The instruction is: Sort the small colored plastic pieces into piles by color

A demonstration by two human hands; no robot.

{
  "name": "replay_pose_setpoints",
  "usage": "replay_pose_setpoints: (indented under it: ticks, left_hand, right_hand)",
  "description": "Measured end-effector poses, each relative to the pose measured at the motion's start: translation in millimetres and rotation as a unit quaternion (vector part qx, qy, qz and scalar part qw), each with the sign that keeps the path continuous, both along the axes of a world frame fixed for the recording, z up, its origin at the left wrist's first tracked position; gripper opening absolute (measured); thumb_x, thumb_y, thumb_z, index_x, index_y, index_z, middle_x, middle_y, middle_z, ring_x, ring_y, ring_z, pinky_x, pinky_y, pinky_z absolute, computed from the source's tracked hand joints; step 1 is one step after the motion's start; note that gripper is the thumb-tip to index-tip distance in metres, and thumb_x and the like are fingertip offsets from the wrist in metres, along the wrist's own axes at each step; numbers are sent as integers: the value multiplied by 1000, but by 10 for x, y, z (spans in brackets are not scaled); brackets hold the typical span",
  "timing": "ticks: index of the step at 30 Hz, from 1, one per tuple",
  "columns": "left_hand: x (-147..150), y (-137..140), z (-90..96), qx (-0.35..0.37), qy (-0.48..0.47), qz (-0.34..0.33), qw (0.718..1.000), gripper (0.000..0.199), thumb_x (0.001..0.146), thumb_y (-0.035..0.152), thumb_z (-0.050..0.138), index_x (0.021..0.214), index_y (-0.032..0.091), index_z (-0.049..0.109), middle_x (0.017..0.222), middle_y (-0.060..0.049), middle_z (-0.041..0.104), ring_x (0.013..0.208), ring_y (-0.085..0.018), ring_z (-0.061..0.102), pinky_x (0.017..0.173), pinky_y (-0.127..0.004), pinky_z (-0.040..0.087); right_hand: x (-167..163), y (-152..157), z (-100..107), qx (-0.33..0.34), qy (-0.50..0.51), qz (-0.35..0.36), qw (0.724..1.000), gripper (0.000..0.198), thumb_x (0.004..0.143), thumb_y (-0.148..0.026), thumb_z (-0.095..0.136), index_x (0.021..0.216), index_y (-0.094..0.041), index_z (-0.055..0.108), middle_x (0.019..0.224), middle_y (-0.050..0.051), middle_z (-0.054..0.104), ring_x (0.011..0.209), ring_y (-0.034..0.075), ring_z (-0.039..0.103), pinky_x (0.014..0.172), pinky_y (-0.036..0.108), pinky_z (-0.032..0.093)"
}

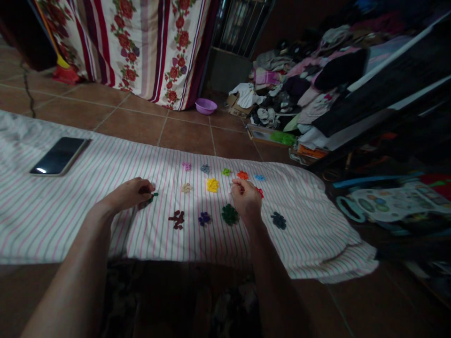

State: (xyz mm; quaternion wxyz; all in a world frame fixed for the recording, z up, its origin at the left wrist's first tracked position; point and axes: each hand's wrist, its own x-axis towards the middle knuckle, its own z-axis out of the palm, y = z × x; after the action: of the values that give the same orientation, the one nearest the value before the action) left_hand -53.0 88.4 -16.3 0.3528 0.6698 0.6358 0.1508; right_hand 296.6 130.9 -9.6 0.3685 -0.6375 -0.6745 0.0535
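Observation:
My left hand (133, 192) is curled over the striped cloth (169, 244), its fingertips pinched on a small green piece (155, 194). My right hand (246, 196) has its fingers pressed together above the cloth; whatever they may hold is too small to make out. Around it lie small piles: orange pieces (242, 174), partly covered red pieces (260, 192), dark green pieces (229, 214) and yellow pieces (212, 185). Between the hands are beige pieces (186, 188), brown pieces (177, 219) and dark blue pieces (204, 218).
Pink (186, 166), grey (205, 168), lime (226, 172) and light blue pieces (260, 177) form the far row. Dark grey pieces (278, 220) lie at right, a phone (59, 156) at left. Beyond are a purple basin (206, 106) and a clothes heap (299, 80).

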Motion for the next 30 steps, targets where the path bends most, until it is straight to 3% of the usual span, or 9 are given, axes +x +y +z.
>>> replay_pose_setpoints:
  ticks: [5, 13, 24, 30]
  left_hand:
    - [54, -49, 125, -23, -17, 3, 1000, 22, 72, 28, 46, 86, 19, 59, 56, 2, 61, 55, -14, 58, 58, -25, 44]
    - [-49, -82, 95, 1, -10, 21, 1000, 22, 69, 25, 44, 82, 22, 61, 67, 1, 66, 66, -15, 62, 66, -27, 47]
    - [-118, -122, 64, -17, -44, 13, 999, 24, 67, 33, 47, 85, 21, 58, 67, 1, 60, 58, -13, 54, 58, -25, 43]
    - [-129, -144, 65, -43, -86, 11, 995, 20, 67, 32, 48, 83, 21, 54, 62, 3, 54, 53, -12, 49, 55, -26, 41]
  right_hand:
    - [-539, -94, 8, 35, 6, 128, 991, 26, 84, -20, 44, 90, -19, 69, 87, 8, 68, 82, 19, 62, 80, 31, 48]
    - [-1282, -240, -66, -34, 2, 269, 962, 26, 86, -14, 48, 99, -20, 69, 90, 6, 67, 81, 17, 62, 78, 28, 49]
    - [-1693, -298, -199, -66, -65, 320, 943, 27, 88, -14, 50, 107, -22, 69, 97, 6, 67, 95, 19, 59, 88, 31, 45]
    - [-1779, -299, -217, -90, -103, 310, 941, 22, 90, -18, 51, 97, -22, 71, 91, 6, 63, 90, 19, 56, 83, 30, 44]
